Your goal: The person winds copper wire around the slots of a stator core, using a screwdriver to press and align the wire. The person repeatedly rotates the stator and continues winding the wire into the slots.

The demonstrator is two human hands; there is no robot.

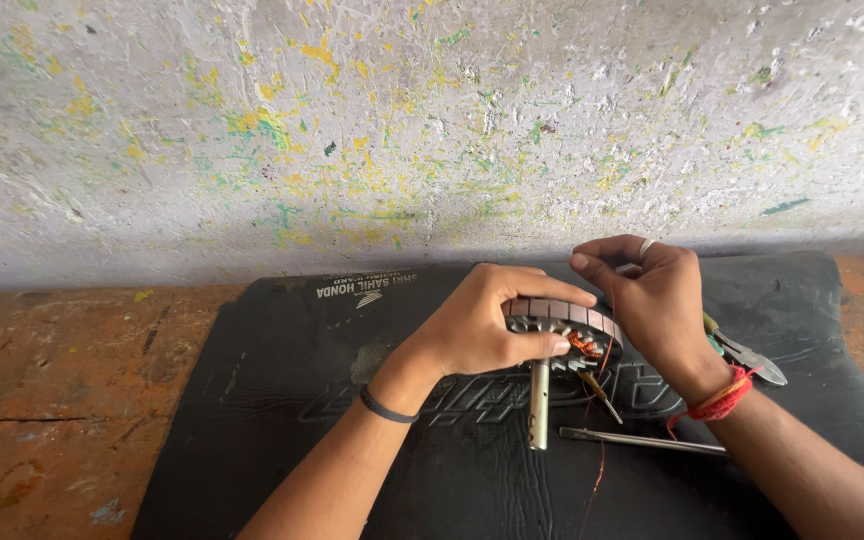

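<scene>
round metal motor core (562,318) with shaft (539,405), up off the black rubber mat (252,400), gripped in left hand (482,325). thin copper wire (600,400) pinched by right hand (652,300). pliers (752,355) and screwdriver (652,440) lying near.

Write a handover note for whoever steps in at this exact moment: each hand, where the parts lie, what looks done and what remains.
Left hand: grips the round motor stator, holding it over the black rubber mat, its steel shaft pointing toward the person.
Right hand: pinches thin copper wire at the stator's rim; the loose end trails down across the mat.
Nearby: pliers under the right wrist, a screwdriver lying on the mat.
Done: some copper winding shows in the slots.
Left: other slots look bare; how many cannot be told.
</scene>
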